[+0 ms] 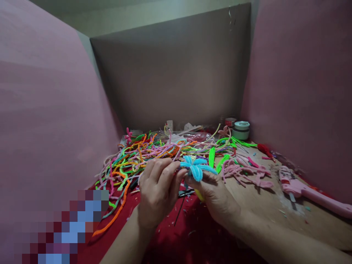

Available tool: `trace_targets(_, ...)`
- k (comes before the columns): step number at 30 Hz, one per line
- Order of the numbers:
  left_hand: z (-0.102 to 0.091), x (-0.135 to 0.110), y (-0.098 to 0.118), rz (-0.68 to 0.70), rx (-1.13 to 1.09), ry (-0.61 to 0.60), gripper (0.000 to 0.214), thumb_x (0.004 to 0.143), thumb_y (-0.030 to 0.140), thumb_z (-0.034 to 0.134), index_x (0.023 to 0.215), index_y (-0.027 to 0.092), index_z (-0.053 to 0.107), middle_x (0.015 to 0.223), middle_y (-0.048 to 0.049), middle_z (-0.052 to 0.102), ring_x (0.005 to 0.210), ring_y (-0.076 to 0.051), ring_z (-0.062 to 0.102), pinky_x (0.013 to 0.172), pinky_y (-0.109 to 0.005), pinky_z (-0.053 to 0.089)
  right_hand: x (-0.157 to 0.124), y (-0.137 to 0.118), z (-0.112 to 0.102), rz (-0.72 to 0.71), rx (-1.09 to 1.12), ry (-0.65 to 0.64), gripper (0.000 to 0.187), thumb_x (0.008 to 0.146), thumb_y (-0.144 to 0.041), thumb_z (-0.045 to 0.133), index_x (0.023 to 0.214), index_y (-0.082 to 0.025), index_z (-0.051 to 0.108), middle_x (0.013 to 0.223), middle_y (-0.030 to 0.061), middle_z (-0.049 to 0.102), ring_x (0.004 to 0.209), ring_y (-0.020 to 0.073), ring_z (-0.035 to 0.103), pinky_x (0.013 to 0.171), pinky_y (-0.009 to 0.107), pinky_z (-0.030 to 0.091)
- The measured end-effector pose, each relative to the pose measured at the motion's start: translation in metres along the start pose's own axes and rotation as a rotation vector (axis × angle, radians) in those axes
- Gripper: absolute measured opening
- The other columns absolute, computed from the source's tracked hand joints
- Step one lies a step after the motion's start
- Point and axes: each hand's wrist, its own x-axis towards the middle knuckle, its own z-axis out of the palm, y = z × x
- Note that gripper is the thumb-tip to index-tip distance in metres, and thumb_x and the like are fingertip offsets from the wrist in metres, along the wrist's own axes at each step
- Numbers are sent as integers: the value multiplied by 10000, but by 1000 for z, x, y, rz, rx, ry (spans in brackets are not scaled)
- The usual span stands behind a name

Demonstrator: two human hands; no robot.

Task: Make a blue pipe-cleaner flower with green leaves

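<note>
Together left hand (158,189), right hand (217,194) pinch blue flower (196,167); tub (241,131) lidded.

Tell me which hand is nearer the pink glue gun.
Right. The right hand lies left of the glue gun; the left hand is farther left, past the blue flower.

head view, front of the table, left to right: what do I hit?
orange pipe cleaner → left hand → blue pipe-cleaner flower → pink pipe-cleaner pieces → pink glue gun. Skipped: right hand, which overlaps the flower from below.
</note>
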Motion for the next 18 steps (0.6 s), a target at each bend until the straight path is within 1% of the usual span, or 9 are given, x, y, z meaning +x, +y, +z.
trace_targets(4,1,-2,-3,-234,-133,68,160,822,116,508,952,186,568,905,-46,600,864,-154,559,783,-302,455,2,3,-4,27,-11,82,142,680,-251,713,820,-229,701,839,6,680,852,185,581,843,344,427)
trace_targets(6,2,-2,-3,-414,-204,40,108,848,167,479,881,187,580,844,-24,603,806,-135,563,741,-268,456,4,4,-6,14,2,112,135,671,-248,718,802,-225,697,820,2,671,831,183,580,828,339,433)
trace_targets(7,3,-1,-3,-508,-263,-17,106,852,201,477,848,184,581,807,-16,605,766,-129,566,707,-253,458,5,5,-7,6,14,120,130,670,-244,718,797,-226,697,809,-1,668,823,181,580,824,337,434)
trace_targets(9,7,1,0,-680,-445,-184,116,833,264,507,811,174,576,742,-3,608,691,-122,568,638,-234,461,8,4,-10,-5,32,132,123,674,-235,711,796,-229,699,794,-4,669,811,182,584,822,339,434)
trace_targets(11,13,1,4,-800,-656,-357,137,791,297,558,819,164,567,724,-1,617,655,-123,574,599,-228,466,11,4,-12,-17,39,143,129,680,-227,702,809,-234,705,790,-2,677,803,188,591,817,346,434)
trace_targets(13,20,-2,10,-850,-776,-466,168,773,312,574,846,161,560,709,1,618,620,-120,570,561,-222,462,13,3,-15,-24,51,149,142,686,-221,693,826,-242,707,814,0,684,806,193,597,808,350,435)
trace_targets(14,23,-4,13,-848,-774,-486,171,783,317,561,858,163,559,699,2,615,601,-117,564,545,-218,454,14,3,-15,-24,63,149,146,688,-219,691,831,-246,708,829,1,687,812,195,600,804,349,436)
trace_targets(16,28,-10,18,-778,-658,-471,152,813,303,521,880,171,557,691,3,613,578,-112,556,534,-211,434,15,4,-16,-20,88,149,152,692,-223,688,840,-251,708,854,4,690,830,196,602,801,348,439)
trace_targets(18,32,-14,20,-637,-443,-423,105,830,254,495,875,176,549,667,5,603,554,-108,547,531,-206,407,14,6,-15,-10,96,153,164,687,-228,693,849,-250,707,859,6,693,845,198,603,803,347,439)
